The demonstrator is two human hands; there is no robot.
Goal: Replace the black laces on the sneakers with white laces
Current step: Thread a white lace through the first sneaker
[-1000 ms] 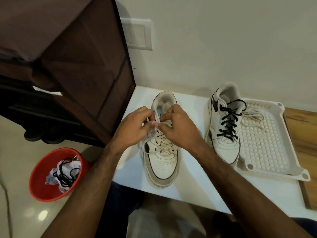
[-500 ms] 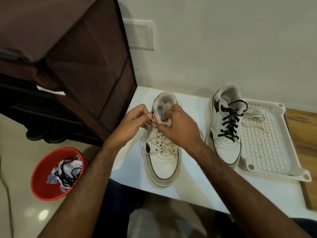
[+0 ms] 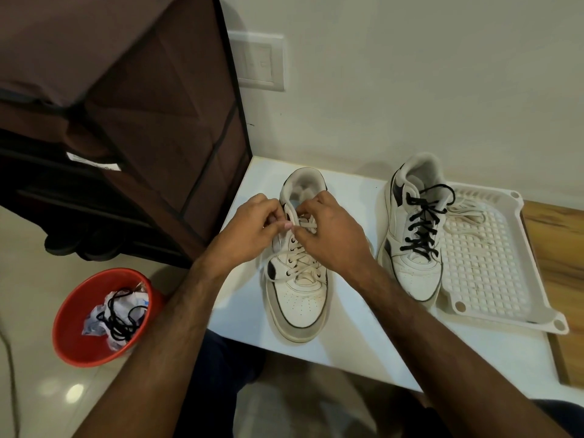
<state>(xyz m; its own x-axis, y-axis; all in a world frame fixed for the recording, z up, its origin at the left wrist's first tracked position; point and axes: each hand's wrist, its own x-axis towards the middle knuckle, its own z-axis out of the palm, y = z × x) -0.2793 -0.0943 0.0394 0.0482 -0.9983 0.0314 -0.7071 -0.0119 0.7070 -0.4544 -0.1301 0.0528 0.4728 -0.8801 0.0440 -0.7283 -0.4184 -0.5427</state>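
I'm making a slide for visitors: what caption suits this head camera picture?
Both hands, left hand and right hand, thread a white lace at the near sneaker; the other sneaker keeps black laces.

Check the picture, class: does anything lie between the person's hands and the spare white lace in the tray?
Yes. The black-laced sneaker stands between the hands, left hand and right hand, and the spare white lace in the tray; both hands pinch the near sneaker's lace.

Two sneakers are carried on a white table (image 3: 347, 349). The white-laced sneaker (image 3: 298, 298) is set left of the white tray (image 3: 493, 263); the black-laced sneaker (image 3: 414, 235) is set against the tray's left rim.
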